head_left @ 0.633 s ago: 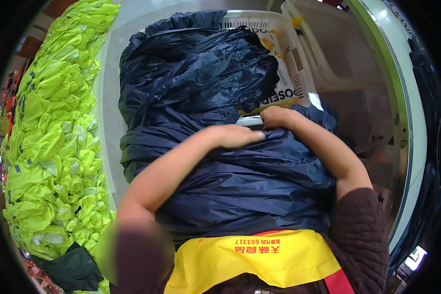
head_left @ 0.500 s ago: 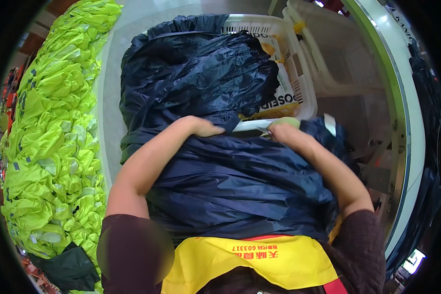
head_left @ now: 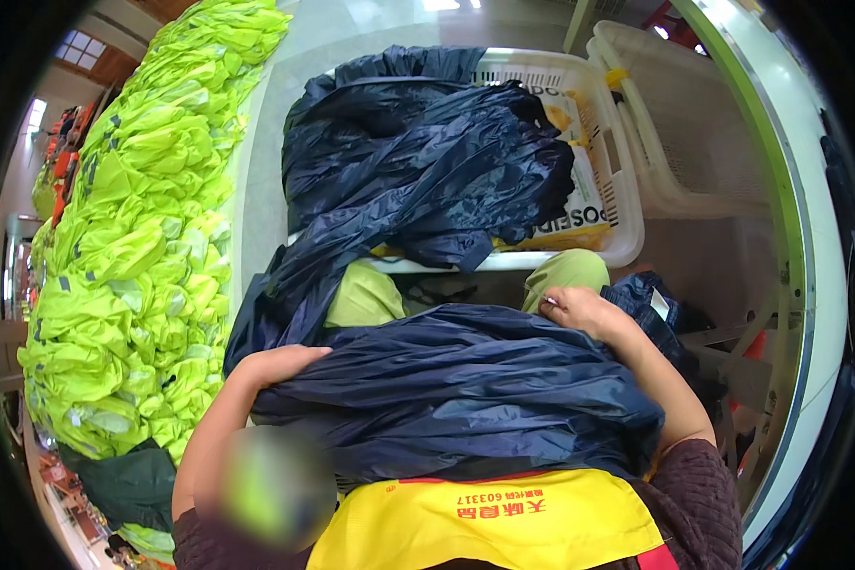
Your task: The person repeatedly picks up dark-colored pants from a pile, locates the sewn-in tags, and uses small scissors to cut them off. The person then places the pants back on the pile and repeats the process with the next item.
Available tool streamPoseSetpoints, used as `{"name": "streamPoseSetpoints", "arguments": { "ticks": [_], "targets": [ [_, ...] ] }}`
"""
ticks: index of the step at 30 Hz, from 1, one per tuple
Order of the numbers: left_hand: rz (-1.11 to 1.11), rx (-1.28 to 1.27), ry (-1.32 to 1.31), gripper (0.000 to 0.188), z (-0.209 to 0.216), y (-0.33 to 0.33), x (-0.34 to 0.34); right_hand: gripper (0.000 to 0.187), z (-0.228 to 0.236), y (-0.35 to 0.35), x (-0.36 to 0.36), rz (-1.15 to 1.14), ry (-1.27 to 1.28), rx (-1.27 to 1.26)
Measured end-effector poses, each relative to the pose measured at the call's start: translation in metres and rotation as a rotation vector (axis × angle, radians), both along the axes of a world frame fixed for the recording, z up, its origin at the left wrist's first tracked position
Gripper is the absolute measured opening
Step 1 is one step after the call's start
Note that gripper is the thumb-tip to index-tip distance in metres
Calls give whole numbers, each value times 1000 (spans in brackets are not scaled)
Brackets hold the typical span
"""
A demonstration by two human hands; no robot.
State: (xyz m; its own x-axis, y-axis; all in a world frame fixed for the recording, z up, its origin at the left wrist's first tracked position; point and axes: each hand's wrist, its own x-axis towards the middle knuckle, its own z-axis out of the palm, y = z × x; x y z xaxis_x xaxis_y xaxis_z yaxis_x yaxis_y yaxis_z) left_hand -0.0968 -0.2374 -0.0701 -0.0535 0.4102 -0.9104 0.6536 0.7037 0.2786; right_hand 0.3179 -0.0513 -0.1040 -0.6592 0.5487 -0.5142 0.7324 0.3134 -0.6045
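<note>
Dark navy, shiny fabric (head_left: pixel 465 389) lies gathered in long folds across my lap. My left hand (head_left: pixel 290 364) is at its left edge, thumb stretched along the top, the other fingers mostly hidden by the cloth; it appears to grip the fabric. My right hand (head_left: pixel 577 312) is closed above the far right edge of the fabric, beside my green-clad knee (head_left: pixel 570 273). A small shiny metal tool shows at its fingertips, too little of it visible to name. More navy fabric (head_left: pixel 418 161) is heaped over the basket ahead, one length trailing down on the left.
A white plastic basket (head_left: pixel 627 209) stands ahead, with another pale crate (head_left: pixel 703 161) to its right. Bright yellow-green garments (head_left: pixel 142 266) are piled along the left. A green-edged table frame (head_left: pixel 774 209) runs down the right. I wear a yellow apron (head_left: pixel 503 522).
My left hand has moved left and nearer to me, away from the basket edge. The lap fabric has come nearer, uncovering both knees. My right hand has shifted slightly right and nearer.
</note>
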Motion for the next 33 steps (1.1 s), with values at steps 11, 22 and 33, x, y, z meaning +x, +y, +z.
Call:
{"name": "streamPoseSetpoints", "arguments": {
  "ticks": [11, 22, 33],
  "targets": [
    [-255, 257, 813, 33, -125, 99, -74, 22, -19, 5, 5, -157, -46, 31],
    [-264, 1160, 222, 31, -137, 255, 87, 20, -59, 19, 12, -657, 422, -249],
    [-842, 1106, -482, 40, -56, 164, 178, 38, -46, 43, 12, -1251, 1167, -1111]
  ]
}}
